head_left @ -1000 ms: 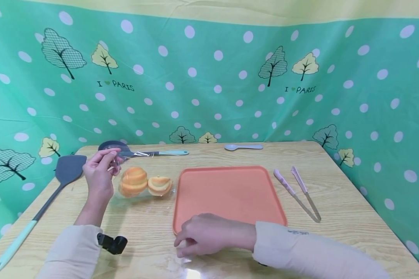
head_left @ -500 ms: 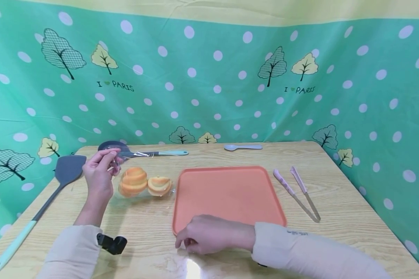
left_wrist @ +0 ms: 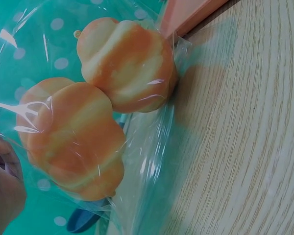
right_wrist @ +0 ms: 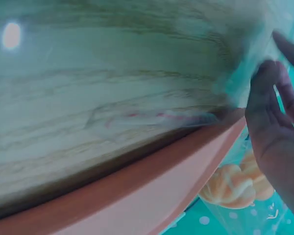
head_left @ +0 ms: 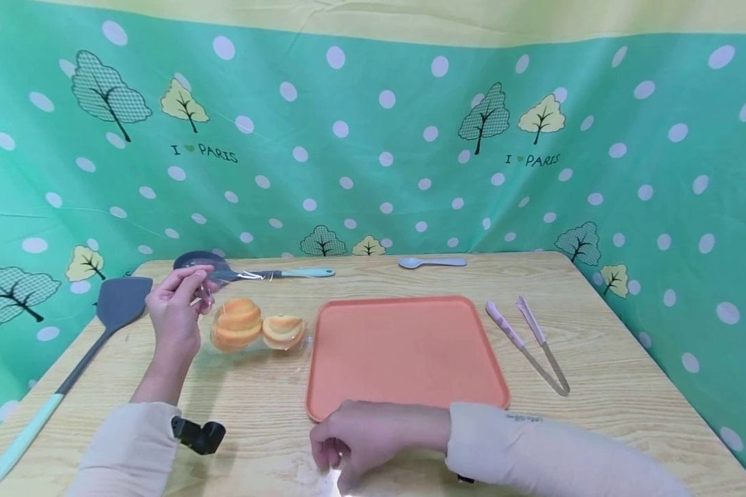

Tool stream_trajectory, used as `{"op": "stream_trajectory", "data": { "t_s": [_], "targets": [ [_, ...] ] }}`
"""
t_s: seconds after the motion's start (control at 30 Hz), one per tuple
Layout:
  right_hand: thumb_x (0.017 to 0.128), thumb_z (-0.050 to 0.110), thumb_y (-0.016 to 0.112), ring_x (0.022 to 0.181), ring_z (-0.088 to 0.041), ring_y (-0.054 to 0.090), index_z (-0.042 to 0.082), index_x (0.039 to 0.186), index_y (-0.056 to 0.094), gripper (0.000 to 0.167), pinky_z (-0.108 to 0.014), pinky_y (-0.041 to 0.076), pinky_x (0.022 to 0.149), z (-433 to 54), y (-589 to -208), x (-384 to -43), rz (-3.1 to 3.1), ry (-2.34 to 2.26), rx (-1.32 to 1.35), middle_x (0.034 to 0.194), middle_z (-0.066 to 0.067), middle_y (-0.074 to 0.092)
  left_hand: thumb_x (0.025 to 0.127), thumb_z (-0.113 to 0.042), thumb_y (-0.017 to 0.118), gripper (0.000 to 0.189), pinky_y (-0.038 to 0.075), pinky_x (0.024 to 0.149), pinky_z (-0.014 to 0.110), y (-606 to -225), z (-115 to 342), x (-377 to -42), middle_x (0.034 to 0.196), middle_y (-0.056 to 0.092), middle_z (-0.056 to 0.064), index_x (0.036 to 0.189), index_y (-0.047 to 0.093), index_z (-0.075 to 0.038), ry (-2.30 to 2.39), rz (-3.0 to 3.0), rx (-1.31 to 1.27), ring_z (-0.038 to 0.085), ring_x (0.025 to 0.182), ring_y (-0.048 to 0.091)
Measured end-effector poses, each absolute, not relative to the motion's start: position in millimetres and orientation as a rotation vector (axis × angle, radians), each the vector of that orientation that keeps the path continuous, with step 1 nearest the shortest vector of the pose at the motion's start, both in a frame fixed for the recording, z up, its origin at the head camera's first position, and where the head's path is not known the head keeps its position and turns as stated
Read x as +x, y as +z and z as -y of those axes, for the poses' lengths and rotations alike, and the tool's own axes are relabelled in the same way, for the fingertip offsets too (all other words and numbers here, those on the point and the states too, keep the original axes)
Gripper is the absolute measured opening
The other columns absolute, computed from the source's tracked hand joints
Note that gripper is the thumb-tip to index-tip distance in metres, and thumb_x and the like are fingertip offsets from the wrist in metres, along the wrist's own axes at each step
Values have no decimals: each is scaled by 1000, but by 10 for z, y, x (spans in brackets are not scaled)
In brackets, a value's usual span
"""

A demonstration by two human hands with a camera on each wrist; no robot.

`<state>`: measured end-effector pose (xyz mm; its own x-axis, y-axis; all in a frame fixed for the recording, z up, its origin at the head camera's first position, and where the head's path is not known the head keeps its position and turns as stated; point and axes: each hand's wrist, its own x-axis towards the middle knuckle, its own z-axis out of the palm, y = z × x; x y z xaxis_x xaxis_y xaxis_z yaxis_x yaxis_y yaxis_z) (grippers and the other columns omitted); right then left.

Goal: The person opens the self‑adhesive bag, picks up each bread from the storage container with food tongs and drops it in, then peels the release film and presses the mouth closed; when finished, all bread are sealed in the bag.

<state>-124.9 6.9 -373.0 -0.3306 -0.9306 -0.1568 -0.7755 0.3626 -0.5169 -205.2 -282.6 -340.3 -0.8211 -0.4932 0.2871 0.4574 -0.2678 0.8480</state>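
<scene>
My left hand (head_left: 175,314) pinches the top of a clear plastic bag (left_wrist: 154,156) between thumb and fingers, at the left of the table. Inside the bag are two bread buns, a larger bun (head_left: 236,324) and a smaller bun (head_left: 284,332), both golden with pale stripes. My right hand (head_left: 363,438) is low over the table, just in front of the orange tray (head_left: 404,352). Its fingers are bent and the thumb stands apart, with nothing visible between them. In the right wrist view a thin clear strip (right_wrist: 157,117) with reddish marks lies along the tray's edge.
A dark spatula (head_left: 121,304) with a mint handle lies far left. Behind the bag is a dark skimmer (head_left: 307,273), also mint-handled. A pale spoon (head_left: 435,261) lies at the back, and tongs (head_left: 528,345) to the tray's right. A polka-dot curtain (head_left: 373,138) closes off the back.
My right hand has moved a little toward the front edge, away from the tray, and its thumb has spread from the fingers. The left hand and the bag have stayed put.
</scene>
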Motion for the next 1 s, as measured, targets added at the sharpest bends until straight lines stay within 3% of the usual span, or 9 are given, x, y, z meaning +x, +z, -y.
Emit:
{"op": "stream_trajectory", "data": {
  "t_s": [0.2,0.4,0.53,0.8,1.0],
  "targets": [
    [91,13,77,70,7,54,12,102,69,14,-13,51,69,-116,-3630,-1286,-2037,-832,-1267,84,19,59,97,5,61,19,34,40,16,-3399,2828,-2060,62,66,7,85,76,4,-2127,1379,35,13,46,50],
    [92,7,71,68,1,55,5,109,69,18,-15,48,65,-124,-3518,-1358,-1929,-1132,-1090,85,11,62,97,6,61,19,34,40,16,-3403,2828,-2064,62,66,7,85,75,4,-2129,1376,32,13,45,50],
    [93,8,72,67,1,55,7,109,71,17,-15,49,65,-109,-3469,-1364,-1947,-1114,-1118,84,12,63,97,5,61,19,34,40,16,-3407,2831,-2064,62,66,7,85,75,4,-2130,1374,27,13,45,50],
    [101,6,62,70,-1,63,1,120,67,20,-21,57,67,-123,-3456,-1267,-1662,-1039,-1099,88,10,65,97,4,62,18,34,40,16,-3403,2826,-2059,63,66,9,86,75,4,-2130,1382,26,13,46,50],
    [101,13,63,73,2,58,4,119,69,21,-16,52,64,-114,-3290,-1266,-1739,-1190,-1207,91,14,65,97,4,62,17,34,40,17,-3398,2831,-2058,63,66,8,87,76,4,-2124,1390,24,13,46,50]
  ]
}}
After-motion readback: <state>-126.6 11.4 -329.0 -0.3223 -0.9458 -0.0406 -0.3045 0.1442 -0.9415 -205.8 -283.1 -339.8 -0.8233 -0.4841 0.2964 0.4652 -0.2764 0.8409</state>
